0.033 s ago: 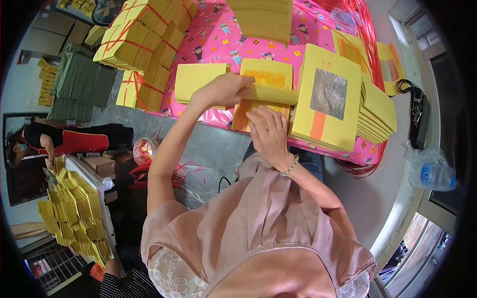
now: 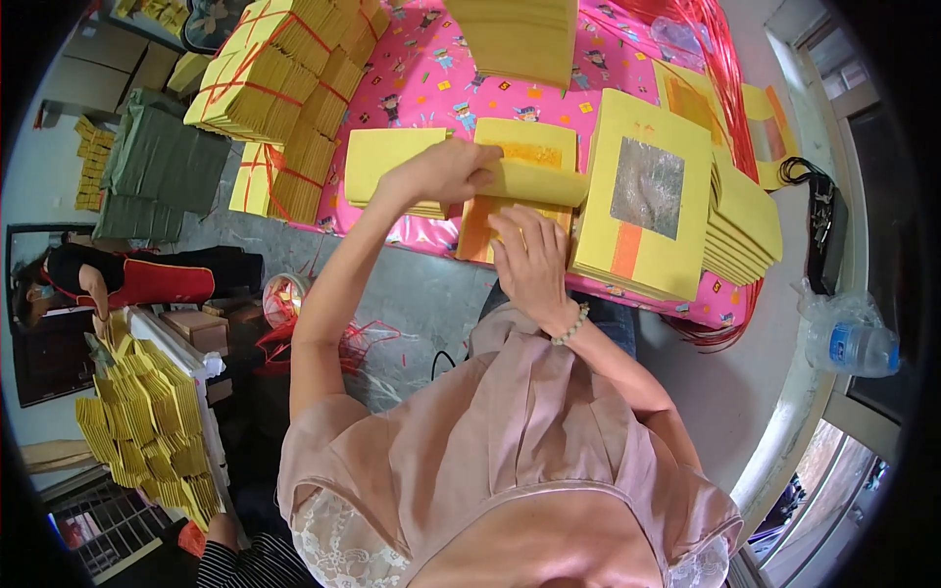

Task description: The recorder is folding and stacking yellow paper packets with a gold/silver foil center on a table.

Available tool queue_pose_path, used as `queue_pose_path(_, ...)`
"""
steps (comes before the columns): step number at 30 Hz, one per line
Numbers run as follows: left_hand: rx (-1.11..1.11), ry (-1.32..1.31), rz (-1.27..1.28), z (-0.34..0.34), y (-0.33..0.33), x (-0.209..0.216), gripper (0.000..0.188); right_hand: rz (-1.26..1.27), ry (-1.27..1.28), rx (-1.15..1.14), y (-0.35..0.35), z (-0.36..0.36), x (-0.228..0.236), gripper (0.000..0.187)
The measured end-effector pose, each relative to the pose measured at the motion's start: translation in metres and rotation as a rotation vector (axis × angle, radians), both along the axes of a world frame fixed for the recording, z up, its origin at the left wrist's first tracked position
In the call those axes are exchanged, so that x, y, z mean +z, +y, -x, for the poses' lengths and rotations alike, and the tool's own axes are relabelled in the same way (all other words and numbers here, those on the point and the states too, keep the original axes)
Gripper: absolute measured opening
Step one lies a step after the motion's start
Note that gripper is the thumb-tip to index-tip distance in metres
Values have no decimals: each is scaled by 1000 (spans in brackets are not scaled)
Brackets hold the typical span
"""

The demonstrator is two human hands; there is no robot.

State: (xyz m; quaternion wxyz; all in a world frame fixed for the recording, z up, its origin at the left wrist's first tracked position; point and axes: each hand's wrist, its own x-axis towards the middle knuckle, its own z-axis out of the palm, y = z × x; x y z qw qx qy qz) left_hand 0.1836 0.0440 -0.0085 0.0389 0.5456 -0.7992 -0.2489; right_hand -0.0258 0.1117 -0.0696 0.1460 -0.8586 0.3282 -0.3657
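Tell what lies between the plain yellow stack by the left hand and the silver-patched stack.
The head view shows a yellow sheet, its curled flap at the left hand.

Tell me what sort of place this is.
Probably a paper-goods workshop: tied yellow paper bundles, a stack of yellow sheets with a silvery panel, and another person beside more folded yellow paper.

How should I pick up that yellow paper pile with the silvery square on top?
Probably pinch the near edge of the yellow pile, from the near side: that edge lies close to the rim of the pink tablecloth, while a curled sheet crowds the left and a fanned pile the right.
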Motion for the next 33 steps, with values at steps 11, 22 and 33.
queue_pose_path(11, -106, -69, -274, -2, -102, -13, 40, -112, 187, -223, -42, -35, -33, 76)
queue_pose_path(22, -22, -185, -266, -15, -135, -67, 44, -148, 208, -235, -52, -48, -42, 74)
queue_pose_path(33, -100, 14, -164, 1, -135, -73, 45, -137, 235, -260, -51, -47, -46, 75)
